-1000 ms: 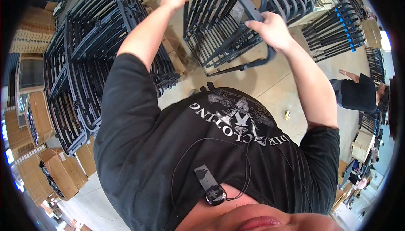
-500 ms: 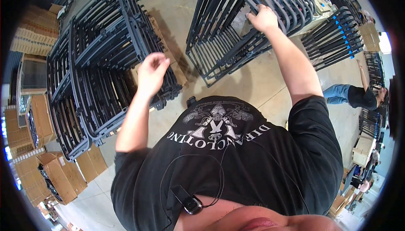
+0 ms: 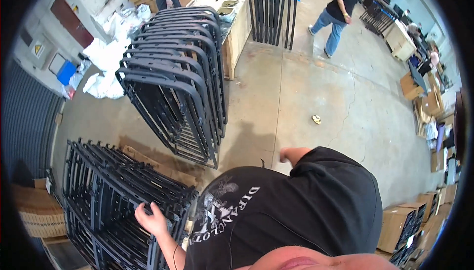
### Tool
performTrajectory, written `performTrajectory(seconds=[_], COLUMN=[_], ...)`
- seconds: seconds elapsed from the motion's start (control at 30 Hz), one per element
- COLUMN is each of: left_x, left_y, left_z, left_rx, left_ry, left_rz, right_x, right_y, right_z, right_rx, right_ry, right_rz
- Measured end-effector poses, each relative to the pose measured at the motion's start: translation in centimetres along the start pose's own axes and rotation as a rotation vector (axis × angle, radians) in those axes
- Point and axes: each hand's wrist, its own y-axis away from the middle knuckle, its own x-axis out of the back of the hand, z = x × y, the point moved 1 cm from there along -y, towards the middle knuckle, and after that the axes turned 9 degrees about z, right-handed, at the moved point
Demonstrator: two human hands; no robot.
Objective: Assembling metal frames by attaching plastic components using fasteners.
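Note:
My left hand [image 3: 150, 218] is over the near-left stack of black metal frames [image 3: 96, 191], its fingers apart. It looks empty; whether it touches a frame bar I cannot tell. My right hand [image 3: 285, 155] hangs low beyond my black sleeve, over the concrete floor and away from both stacks. It is small and smeared, so its fingers cannot be read. Ahead of me to the left stands a second stack, upright black tubular frames [image 3: 170, 85] with rounded corners, nested closely one behind another.
Cardboard [image 3: 158, 164] lies beside the near stack. Beyond the upright frames is a wooden workbench [image 3: 239, 33], with a rack of black bars with blue bands [image 3: 271, 11] beside it. A person in jeans [image 3: 335, 16] walks at far right. Cardboard boxes [image 3: 402, 225] line the right side.
My view has turned right. My right hand has let go of the upright frames and dropped to my side. My left hand stays near the left stack.

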Motion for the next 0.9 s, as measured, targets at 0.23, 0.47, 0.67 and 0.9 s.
performTrajectory(seconds=[0.23,0.47,0.67,0.9], left_x=[1.8,0.0,3.2,12.8], left_y=[1.0,-1.8,3.7,11.3], left_z=[-1.5,0.0,-4.5,-11.8], left_rx=[0.499,0.578,0.505,0.104], left_ry=[-0.286,-0.402,-0.13,0.054], left_rz=[-0.376,-0.559,-0.123,0.277], right_x=[-3.5,4.8,12.4,17.2], right_y=[9.2,7.1,11.8,22.7], right_z=[7.7,-3.4,-24.5,-51.4], right_rx=[-0.48,-0.254,0.186,0.677], right_ry=[-0.552,-0.826,-1.048,-1.195], right_rz=[0.399,0.203,0.23,0.179])
